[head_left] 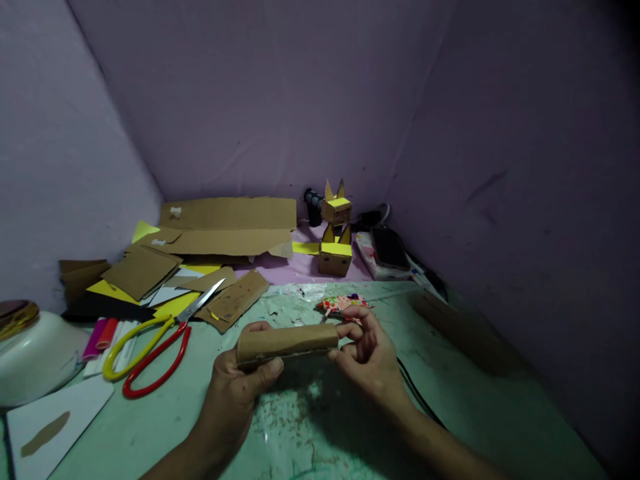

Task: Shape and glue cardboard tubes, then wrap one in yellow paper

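1. Purple walls [275, 100] close in around a counter [180, 433] covered in worn green, speckled with brown bits towards the near edge.
2. Far left sits a rounded white object [50, 357] with yellowish bands on top; nearer me, a white sheet [87, 413] bears a brown patch.
3. Scissors [183, 316] with yellow and red handles lie beside pink and red sticks [106, 335], blades pointing away to the right.
4. Behind them are cardboard pieces [143, 270] and a long folded cardboard sheet [227, 213] by the back wall.
5. The left hand [243, 383] is clamped on the left end of a cardboard tube [287, 342] — held almost level above the counter.
6. Beyond the tube stand two cardboard boxes with pointed ears, one front [335, 263], one behind [337, 212].
7. The right hand [370, 357] has fingertips at the tube's right end — whether gripping, I can't tell.
8. Farther right lies a dark phone [390, 248].
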{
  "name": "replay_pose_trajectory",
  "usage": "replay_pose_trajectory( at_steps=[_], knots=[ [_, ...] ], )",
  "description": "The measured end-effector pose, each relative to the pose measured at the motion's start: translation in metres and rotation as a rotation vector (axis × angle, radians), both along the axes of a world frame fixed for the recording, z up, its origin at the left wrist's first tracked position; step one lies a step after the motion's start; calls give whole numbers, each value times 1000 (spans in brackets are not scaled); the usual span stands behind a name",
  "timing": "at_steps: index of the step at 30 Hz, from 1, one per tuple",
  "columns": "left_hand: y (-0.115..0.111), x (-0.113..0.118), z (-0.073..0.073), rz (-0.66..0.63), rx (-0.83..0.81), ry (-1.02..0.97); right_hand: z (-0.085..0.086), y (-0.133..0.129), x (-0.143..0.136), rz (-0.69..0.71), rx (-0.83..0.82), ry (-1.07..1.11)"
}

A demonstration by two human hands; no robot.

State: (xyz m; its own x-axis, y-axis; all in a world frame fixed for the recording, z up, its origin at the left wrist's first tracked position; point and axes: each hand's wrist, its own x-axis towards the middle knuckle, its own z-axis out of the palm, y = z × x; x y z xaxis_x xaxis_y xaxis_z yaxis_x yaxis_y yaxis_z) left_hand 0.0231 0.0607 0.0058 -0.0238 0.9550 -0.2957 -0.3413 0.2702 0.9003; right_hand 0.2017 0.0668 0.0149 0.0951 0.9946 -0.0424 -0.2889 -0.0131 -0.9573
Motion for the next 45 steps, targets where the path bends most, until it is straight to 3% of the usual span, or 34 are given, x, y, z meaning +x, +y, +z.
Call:
replay_pose_trajectory(
  at_steps=[12,17,23,32,38,45],
  knots=[
    [-1,5,-2,6,33,67,-9,-6,-2,123,46,-142],
    [-3,9,-4,-11,77,129,-8,-8,-7,149,22,-45],
    [-7,12,-4,-22,130,216,-1,-8,-12,80,-13,18],
    [-5,16,1,14,115,190,-20,-10,-18,4,-1,48],
    [-3,17,5,-40,89,256,-15,-1,-13,-60,-10,18],
    [-2,18,12,-1,145,269,-8,2,-2,10,43,-54]
  ],
)
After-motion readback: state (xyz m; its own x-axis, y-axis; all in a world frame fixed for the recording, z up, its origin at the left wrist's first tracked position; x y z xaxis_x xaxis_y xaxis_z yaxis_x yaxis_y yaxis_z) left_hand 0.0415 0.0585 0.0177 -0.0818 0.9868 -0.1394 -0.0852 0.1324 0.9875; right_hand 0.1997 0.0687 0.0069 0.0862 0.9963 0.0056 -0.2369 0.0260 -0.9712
